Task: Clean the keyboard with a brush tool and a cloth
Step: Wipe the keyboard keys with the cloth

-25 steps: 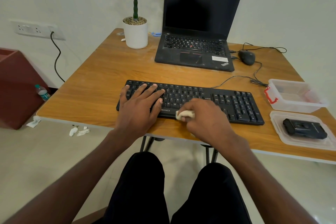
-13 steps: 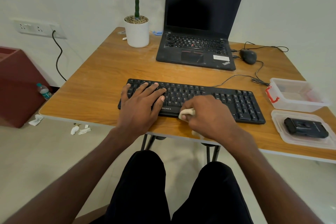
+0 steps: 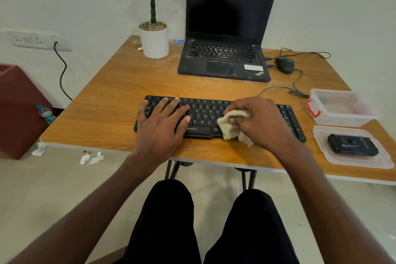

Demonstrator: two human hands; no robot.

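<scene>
A black keyboard lies on the wooden table near its front edge, its long axis running left to right and tilted a little, so the right end sits slightly nearer than the left. Its key rows face up, the space bar row along the near side. A cable leaves its far edge toward the right.

The left hand lies flat on the left part of the keyboard, fingers straight and spread over the keys, pointing far and a little right, holding nothing. The right hand is over the middle-right part of the keyboard, its fingers curled round a bunched cream cloth. The cloth touches the keys just right of the space bar, and a loose corner hangs over the near edge of the keyboard onto the table.

Far behind the keyboard stands an open black laptop with a dark screen. Left of it is a potted plant in a white pot; right of it a black mouse with its wire. At the right edge of the table sits a clear plastic box with a red clasp, and nearer, a clear lid carrying a black device. On the floor to the left are a water bottle and scraps of paper.
</scene>
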